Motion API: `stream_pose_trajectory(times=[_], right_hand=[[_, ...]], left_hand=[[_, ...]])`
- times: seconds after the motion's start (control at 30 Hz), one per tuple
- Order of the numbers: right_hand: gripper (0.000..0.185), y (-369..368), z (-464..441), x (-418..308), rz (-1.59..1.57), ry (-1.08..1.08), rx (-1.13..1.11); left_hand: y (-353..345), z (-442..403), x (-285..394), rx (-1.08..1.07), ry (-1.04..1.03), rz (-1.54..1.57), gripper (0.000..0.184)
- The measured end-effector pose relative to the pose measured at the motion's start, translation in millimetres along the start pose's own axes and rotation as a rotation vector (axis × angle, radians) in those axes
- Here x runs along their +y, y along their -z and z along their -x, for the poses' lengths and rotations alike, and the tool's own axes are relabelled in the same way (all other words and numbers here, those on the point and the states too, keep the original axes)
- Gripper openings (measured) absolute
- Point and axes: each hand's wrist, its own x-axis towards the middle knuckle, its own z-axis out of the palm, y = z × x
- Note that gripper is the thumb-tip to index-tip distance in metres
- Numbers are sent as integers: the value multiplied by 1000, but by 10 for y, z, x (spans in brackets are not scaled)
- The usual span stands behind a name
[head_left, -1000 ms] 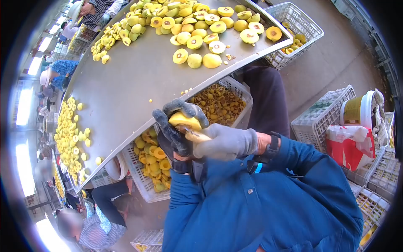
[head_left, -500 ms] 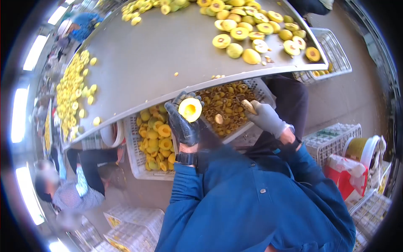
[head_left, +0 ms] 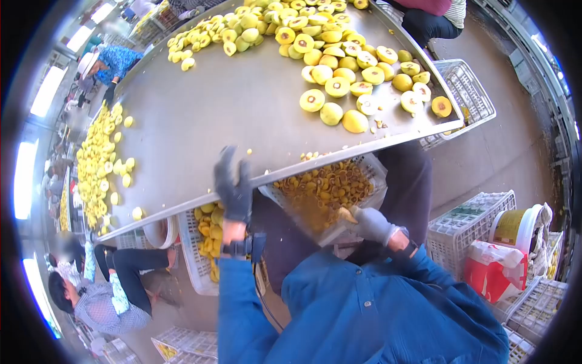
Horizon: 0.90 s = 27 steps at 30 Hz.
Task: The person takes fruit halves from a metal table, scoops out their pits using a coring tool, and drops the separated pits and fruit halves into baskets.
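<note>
My left hand (head_left: 234, 187), in a dark glove, is over the metal table's near edge with its fingers apart and nothing in it. Below and to its left, a crate of hollowed yellow fruit halves (head_left: 208, 233) is partly hidden by my forearm. My right hand (head_left: 374, 225), in a grey glove, is closed round a small tool with a pale wooden handle (head_left: 347, 215). It is above the near side of a crate of brown pits and scraps (head_left: 327, 188). Halved fruit with pits (head_left: 337, 86) lies on the table's right part.
The metal table (head_left: 200, 115) fills the upper middle, with more fruit pieces (head_left: 96, 164) at its left end. Crates (head_left: 467, 227), a white bucket (head_left: 515, 228) and a red bag (head_left: 494, 273) stand at right. A seated person (head_left: 112, 300) is at lower left; others are beyond the table.
My left hand has moved up to the table edge and no longer holds the hollowed fruit half. The right hand still has the tool, near the scrap crate. The camera view has shifted.
</note>
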Motion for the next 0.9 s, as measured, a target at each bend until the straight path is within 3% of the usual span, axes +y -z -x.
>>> stream_pose_trajectory(times=[0.03, 0.13, 0.23, 0.37, 0.43, 0.5, 0.53, 0.57, 0.6, 0.67, 0.77, 0.8, 0.9], right_hand=[[30, -43, 9, 63, -5, 14, 13], [29, 92, 56, 37, -34, -35, 26], [29, 173, 65, 87, -82, -85, 42], [27, 381, 87, 104, -213, -102, 60], [27, 571, 39, 48, -293, -97, 67], [26, 537, -93, 121, -548, -79, 207], [25, 634, -192, -5, -860, -149, 287], [21, 925, -240, -197, -979, -146, 300], [24, 1120, -299, -313, -1047, -239, 266], [33, 1147, -474, -428, -1052, -9, 422], [36, 1101, -422, -690, -1206, -133, 288], [37, 1128, -357, -772, -1270, -206, 200], [33, 1032, -232, -970, -1539, -244, 116]], left_hand=[[-303, -242, -24, -47, -139, -22, 40], [-1146, -822, 105, -292, -267, -117, 63], [-1763, -1152, 175, -579, -158, -231, 72], [-2018, -1275, 114, -653, -182, -38, 74], [-1929, -1188, 91, -608, -181, 90, 74], [-1756, -1049, 151, -545, -348, 89, 78], [-1561, -968, 322, -572, -375, 76, 80], [-1363, -873, 503, -602, -400, 65, 81], [-1192, -761, 672, -629, -432, 79, 83], [-885, -519, 987, -678, -492, 112, 87], [-529, -234, 1219, -708, -557, 125, 89], [-436, -170, 1264, -673, -510, 127, 83], [-294, 174, 1409, -583, 219, 829, 69]])
